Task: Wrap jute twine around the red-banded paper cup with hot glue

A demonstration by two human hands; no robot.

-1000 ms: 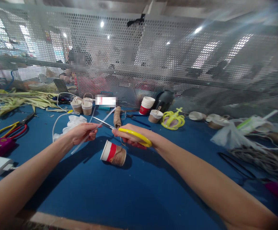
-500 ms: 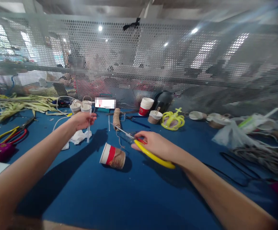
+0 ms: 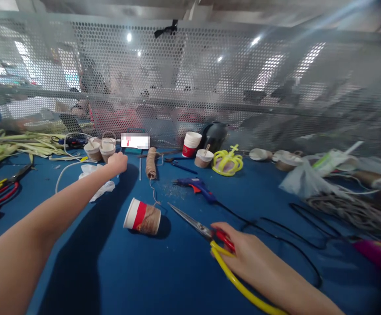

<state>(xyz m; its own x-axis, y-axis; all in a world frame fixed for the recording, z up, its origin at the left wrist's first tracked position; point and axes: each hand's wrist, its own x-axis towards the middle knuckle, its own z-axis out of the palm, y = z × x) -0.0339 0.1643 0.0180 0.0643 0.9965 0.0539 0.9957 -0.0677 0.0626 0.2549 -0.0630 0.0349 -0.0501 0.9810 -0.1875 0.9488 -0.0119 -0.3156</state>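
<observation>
My right hand [image 3: 239, 251] grips a pair of scissors [image 3: 195, 225] by its red and yellow handles, blades pointing up and left over the table. My left hand [image 3: 117, 163] is stretched forward with its fingers curled closed; what is in them, if anything, is hidden. It is beside small twine-wrapped cups [image 3: 107, 151] and crumpled white tissue [image 3: 101, 189]. Between my hands a paper cup [image 3: 140, 214] lies on its side, partly wrapped in brown twine. A strand runs from it to the twine roll [image 3: 151, 164]. A blue glue gun [image 3: 199, 186] lies beyond the scissors.
A clear glue stick [image 3: 140, 169] lies left of the twine roll. Behind stand stacked paper cups [image 3: 191, 144] and a yellow crown-shaped piece [image 3: 227, 162]. A black cord [image 3: 276, 236] loops on the right, near a plastic bag [image 3: 304, 179]. Another pair of scissors [image 3: 6, 188] lies left.
My right hand has moved down and right with the scissors, uncovering the glue gun. My left hand has closed; the clear stick it held is out of sight. The view has shifted slightly right.
</observation>
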